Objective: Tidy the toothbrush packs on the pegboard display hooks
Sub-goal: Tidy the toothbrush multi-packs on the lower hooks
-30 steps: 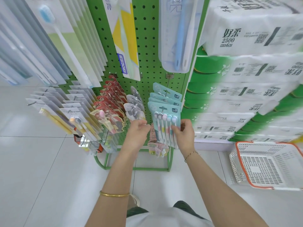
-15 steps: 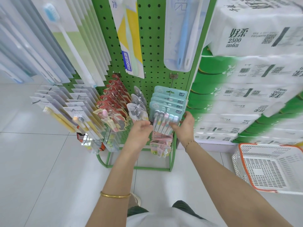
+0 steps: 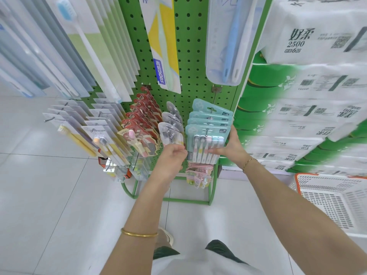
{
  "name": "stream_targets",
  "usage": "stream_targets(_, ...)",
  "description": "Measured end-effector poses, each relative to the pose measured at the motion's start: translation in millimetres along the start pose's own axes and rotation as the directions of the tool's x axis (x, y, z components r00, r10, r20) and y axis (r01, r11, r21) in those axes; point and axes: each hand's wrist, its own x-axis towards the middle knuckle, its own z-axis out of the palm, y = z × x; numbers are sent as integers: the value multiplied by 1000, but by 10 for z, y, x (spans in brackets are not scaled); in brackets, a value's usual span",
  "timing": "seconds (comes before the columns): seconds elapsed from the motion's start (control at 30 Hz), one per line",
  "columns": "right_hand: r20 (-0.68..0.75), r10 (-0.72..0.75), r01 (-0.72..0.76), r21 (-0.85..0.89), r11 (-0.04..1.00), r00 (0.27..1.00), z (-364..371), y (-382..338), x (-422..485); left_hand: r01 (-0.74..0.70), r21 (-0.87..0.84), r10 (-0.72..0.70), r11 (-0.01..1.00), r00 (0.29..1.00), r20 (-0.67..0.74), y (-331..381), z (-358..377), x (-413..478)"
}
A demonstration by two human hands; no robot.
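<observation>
A row of teal multi-brush toothbrush packs (image 3: 207, 132) hangs on one hook of the green pegboard (image 3: 190, 56), low on its right side. My left hand (image 3: 172, 159) grips the left edge of the front teal pack, fingers curled. On the pack's right edge sits my right hand (image 3: 228, 146), with the thumb across the brush handles and fingers behind. Left of these hang clear packs (image 3: 171, 132), red packs (image 3: 143, 116) and grey-carded packs (image 3: 95, 128) on their own hooks.
Small pink packs (image 3: 198, 173) hang below the teal ones. Large toothbrush packs (image 3: 228, 36) hang higher on the board. Stacked tissue bales (image 3: 309, 96) stand to the right, and a white basket with an orange rim (image 3: 333, 197) lies on the tiled floor.
The teal packs have been pushed back along the hook and now sit closer together. My right hand moved up the front pack's right edge; the left stayed at its left edge.
</observation>
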Motion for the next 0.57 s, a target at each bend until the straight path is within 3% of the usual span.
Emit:
stream_targets(0.13, 37, 4, -2, -67, 998, 999, 27, 69, 15, -2, 19, 2, 1000, 1000, 3, 7, 1, 4)
stream_targets(0.23, 80, 2, -2, 0, 1000, 997, 30, 96, -6, 1, 31, -1, 1000, 1000, 3, 2, 4, 1)
stream_targets(0.57, 35, 3, -7, 139, 990, 999, 104, 36, -300, 10, 33, -10, 999, 1000, -12, -30, -14, -23)
